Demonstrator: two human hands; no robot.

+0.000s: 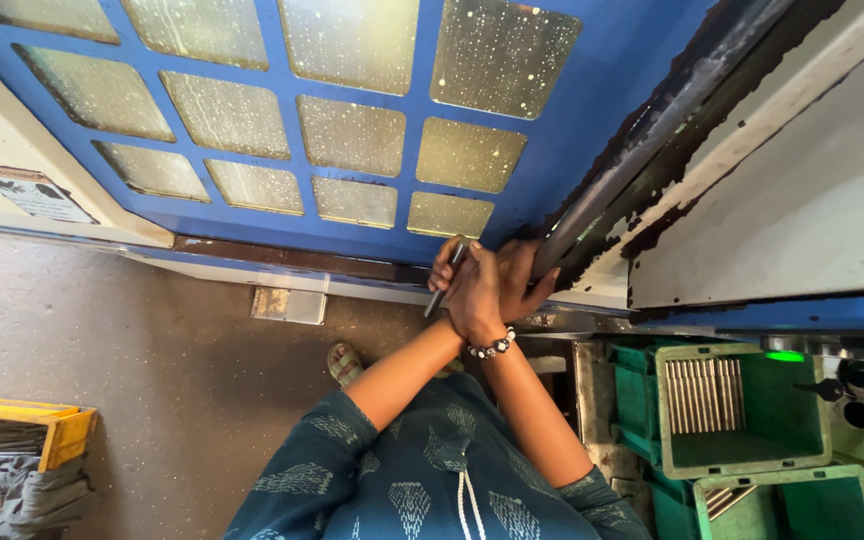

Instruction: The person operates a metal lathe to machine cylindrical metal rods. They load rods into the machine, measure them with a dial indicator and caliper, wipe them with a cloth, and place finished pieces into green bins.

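1. Your teal patterned tunic (432, 480) fills the bottom of the view, soft cloth with a white drawstring down the middle.
2. Your two forearms reach forward from it and meet at the wrists, one hand laid over the other.
3. Your right hand (497, 290) lies on top, with a beaded bracelet (492, 347) of dark and white beads at the wrist; its fingers wrap the long grey metal door handle (577, 235), a smooth bar running up to the right.
4. Your left hand (449, 268) sits underneath and is clenched around a slim, dark metal rod (444, 285), which pokes out above and below the fingers, just beside the door handle.
5. Ahead stands a blue machine door (592, 90) with a grid of speckled, yellowed window panes.
6. On the right, green plastic bins (812, 420) hold rows of thin grey metal rods lying side by side.
7. On the far left, a yellow crate (67, 430) holds dark metal parts and a grey rag.
8. Below you is a rough, speckled grey floor (152, 340), and one sandalled foot shows.
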